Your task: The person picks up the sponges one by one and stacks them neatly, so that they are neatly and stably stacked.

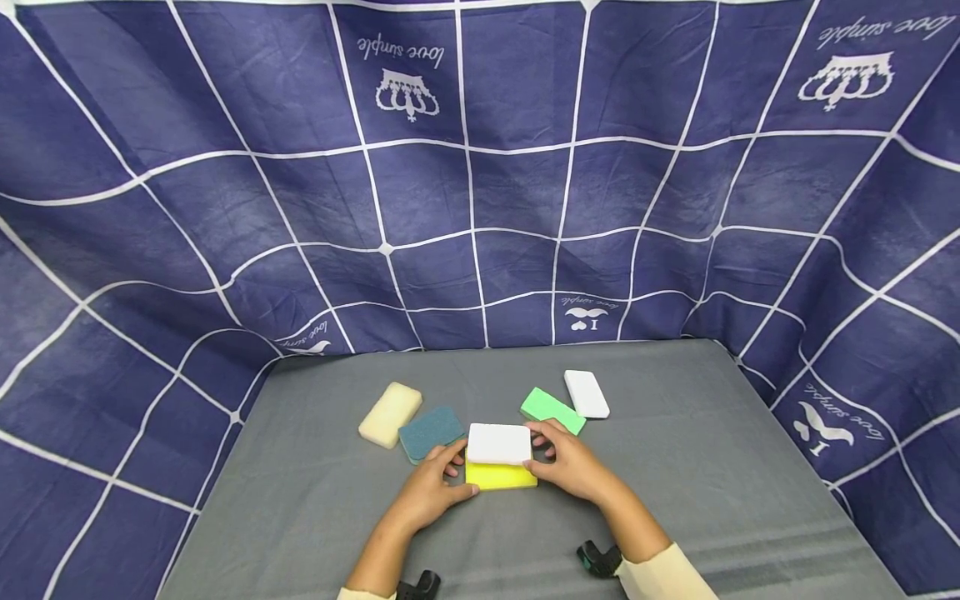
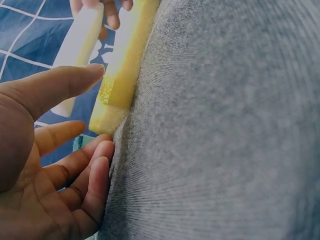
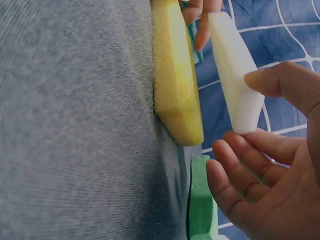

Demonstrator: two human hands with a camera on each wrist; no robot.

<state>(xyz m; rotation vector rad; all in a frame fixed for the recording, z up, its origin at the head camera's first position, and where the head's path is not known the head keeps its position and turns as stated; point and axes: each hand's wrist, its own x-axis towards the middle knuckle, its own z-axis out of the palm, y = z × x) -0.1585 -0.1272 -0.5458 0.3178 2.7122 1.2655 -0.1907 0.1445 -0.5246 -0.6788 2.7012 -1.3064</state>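
Note:
A white sponge block (image 1: 499, 443) is raised and tilted just above a yellow sponge (image 1: 501, 477) that lies on the grey cloth. My right hand (image 1: 573, 462) pinches the white block near its right end, the thumb on its near face and the index finger at its end, as the right wrist view shows. On the other side, my left hand (image 1: 435, 492) has its fingers spread loosely around the left end of the yellow sponge. Its thumb is close to that sponge's near corner; whether it touches cannot be told. The left fingertips rest low by the cloth.
To the left lie a cream sponge (image 1: 391, 414) and a dark teal scouring pad (image 1: 431, 433). At the right are a green sponge (image 1: 552, 410) and a second white block (image 1: 587, 394). A blue checked curtain (image 1: 517, 192) rises behind the grey cloth surface (image 1: 315, 492).

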